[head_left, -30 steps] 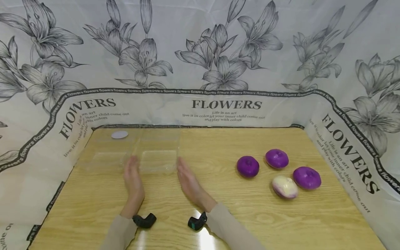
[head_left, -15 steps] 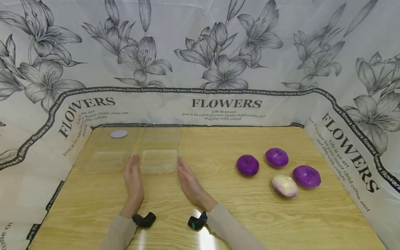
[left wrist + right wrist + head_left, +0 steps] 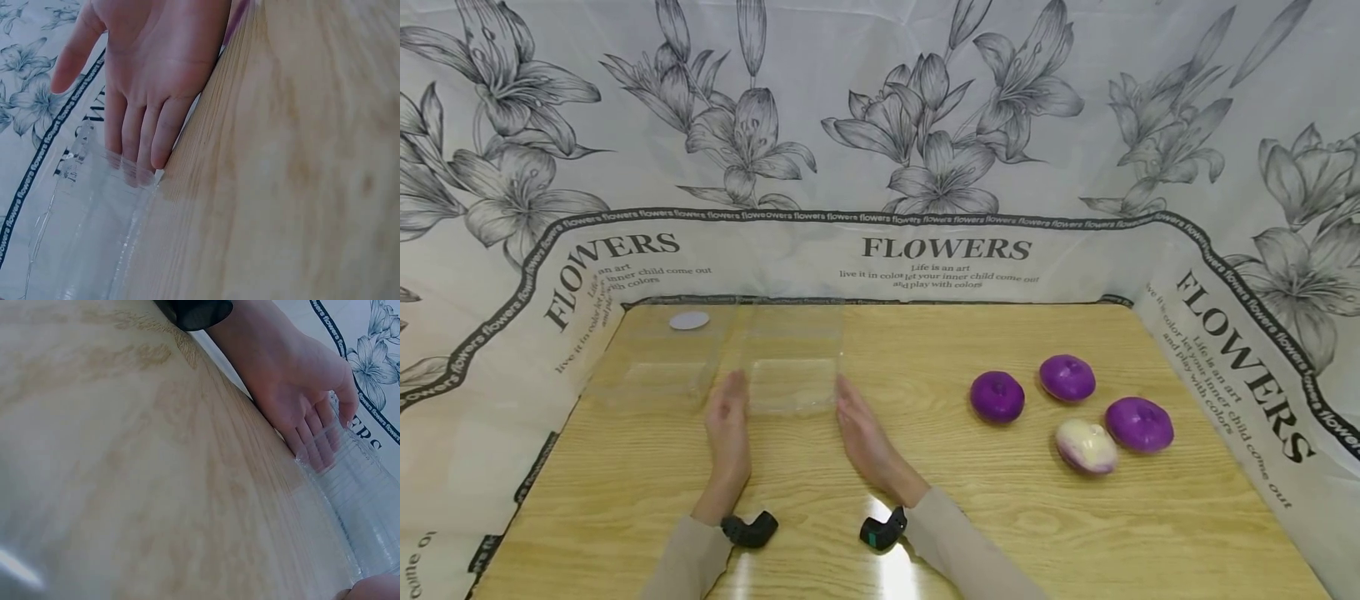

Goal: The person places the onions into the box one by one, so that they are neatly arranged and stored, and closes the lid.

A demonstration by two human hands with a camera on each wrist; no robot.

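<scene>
Looks to be shifting a clear container (image 3: 793,406) on the left part of the table (image 3: 1000,525), with left hand (image 3: 728,429) and right hand (image 3: 867,433) at opposite sides, straight-fingered and pinching nothing. Probably calls next for light, even pressure from both, to avoid flexing it. Compared with a second ago, shows it slightly further right, with a wider gap from the neighbouring container (image 3: 666,379).

Floral cloth (image 3: 790,258) walls in this tabletop workspace (image 3: 1150,533).
</scene>
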